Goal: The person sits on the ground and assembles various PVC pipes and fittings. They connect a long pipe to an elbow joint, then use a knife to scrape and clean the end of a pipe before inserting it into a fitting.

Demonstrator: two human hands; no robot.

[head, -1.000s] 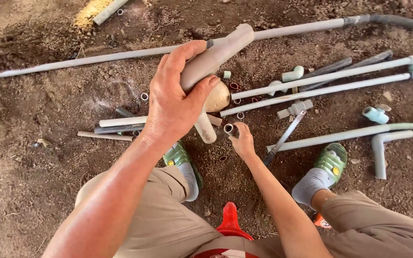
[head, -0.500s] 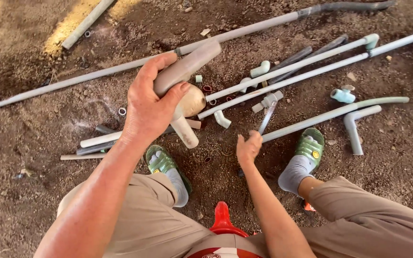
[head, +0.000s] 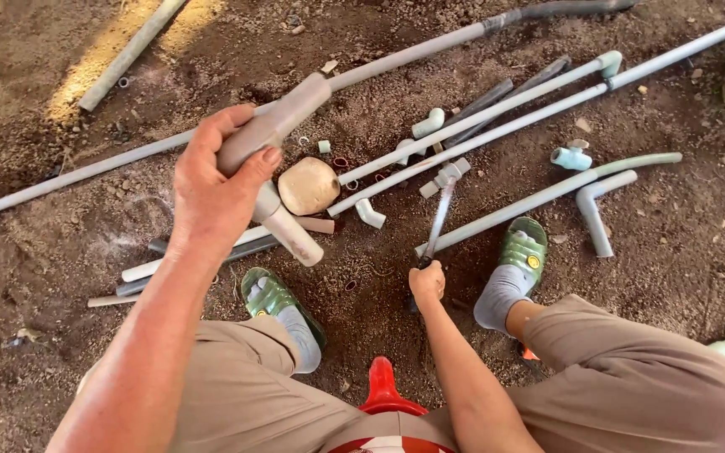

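While the left hand [head: 211, 189] is wrapped tight around a thick grey pipe piece [head: 272, 134], thumb pressed over its top, that piece sits raised above the dirt ground [head: 60, 252], slanting from far right down to near left. A narrower pale pipe stub [head: 291, 233] juts from below the fist toward the near right. The right hand [head: 427, 281] is closed on the near end of a thin grey pipe [head: 440, 220] that runs away from it to a small grey fitting [head: 445, 176] at its far end; this pipe lies low, close to the ground, between the two feet. Just right of the left hand rests a rounded tan stone [head: 309, 186], and beside it a short white elbow [head: 369, 214]. Farther off, long grey pipes [head: 497, 109] lie slanted across the soil, with a pale blue valve fitting [head: 571, 158] near them on the right. Green sandals [head: 522, 252] over grey socks [head: 497, 298] stand on either side of the right hand, and a red stool edge [head: 382, 387] shows at the near edge between the knees.
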